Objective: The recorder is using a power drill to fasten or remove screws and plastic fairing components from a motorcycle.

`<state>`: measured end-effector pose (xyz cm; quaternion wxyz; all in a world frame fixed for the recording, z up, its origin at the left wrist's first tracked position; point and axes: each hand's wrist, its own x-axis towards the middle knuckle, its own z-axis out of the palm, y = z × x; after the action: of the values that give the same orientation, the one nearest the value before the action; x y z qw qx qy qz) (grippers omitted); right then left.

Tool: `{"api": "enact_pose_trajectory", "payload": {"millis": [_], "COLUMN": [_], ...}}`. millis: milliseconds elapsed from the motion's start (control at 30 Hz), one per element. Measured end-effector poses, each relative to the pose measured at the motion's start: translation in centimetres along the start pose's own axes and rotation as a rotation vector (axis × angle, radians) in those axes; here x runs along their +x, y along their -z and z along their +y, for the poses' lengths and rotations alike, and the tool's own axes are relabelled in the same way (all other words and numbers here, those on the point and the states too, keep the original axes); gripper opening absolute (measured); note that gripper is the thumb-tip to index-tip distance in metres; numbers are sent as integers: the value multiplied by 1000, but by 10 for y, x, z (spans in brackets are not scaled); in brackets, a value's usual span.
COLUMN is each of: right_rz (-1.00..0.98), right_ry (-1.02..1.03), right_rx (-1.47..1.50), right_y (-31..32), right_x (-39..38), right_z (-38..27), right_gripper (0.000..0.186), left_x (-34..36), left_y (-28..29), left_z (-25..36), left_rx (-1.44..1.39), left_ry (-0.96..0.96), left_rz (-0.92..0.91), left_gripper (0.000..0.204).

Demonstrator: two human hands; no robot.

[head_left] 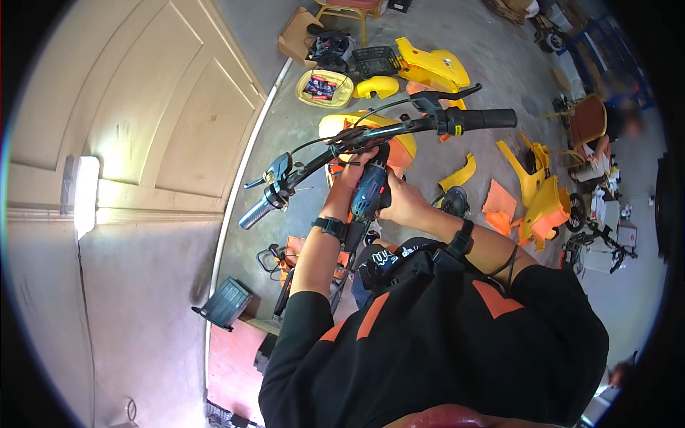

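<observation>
A dark blue power drill point(369, 191) is gripped in my right hand point(405, 202), with its front end pointing under the handlebar. My left hand point(353, 173) is beside the drill's front end, close below the middle of the handlebar. Its fingers are curled and partly hidden, so what they hold does not show. The black handlebar point(389, 132) runs slantwise above both hands, with a black grip point(490, 119) at its right end and a greyish grip point(257, 212) at its left. Brake levers and cables are fitted to it. Behind it is a yellow and orange body panel point(341, 125).
Yellow shell parts point(435, 68) and an orange panel point(499, 203) lie on the floor. Beyond the handlebar stand a yellow basket point(314, 94) and a black crate point(376, 61). A dark bin point(227, 303) stands by the left wall. Another person point(599, 153) is at the far right.
</observation>
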<state>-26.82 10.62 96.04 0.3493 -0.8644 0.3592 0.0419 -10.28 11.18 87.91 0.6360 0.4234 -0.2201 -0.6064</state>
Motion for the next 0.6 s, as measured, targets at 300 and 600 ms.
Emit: {"api": "enact_pose_trajectory", "payload": {"millis": [300,600], "right_rz": [-29,-103], "right_ry": [20,-76], "right_rx": [6,-16], "right_y": [5,20], "right_x": [4,2], "right_z": [6,-7], "right_gripper": [103,102], "left_x": [-5,-9], "left_y": [-3,-11], "left_z": [1,0], "left_rx": [60,12], "left_ry": [-45,-3], "left_rz": [68,26], "left_gripper": [37,36]}}
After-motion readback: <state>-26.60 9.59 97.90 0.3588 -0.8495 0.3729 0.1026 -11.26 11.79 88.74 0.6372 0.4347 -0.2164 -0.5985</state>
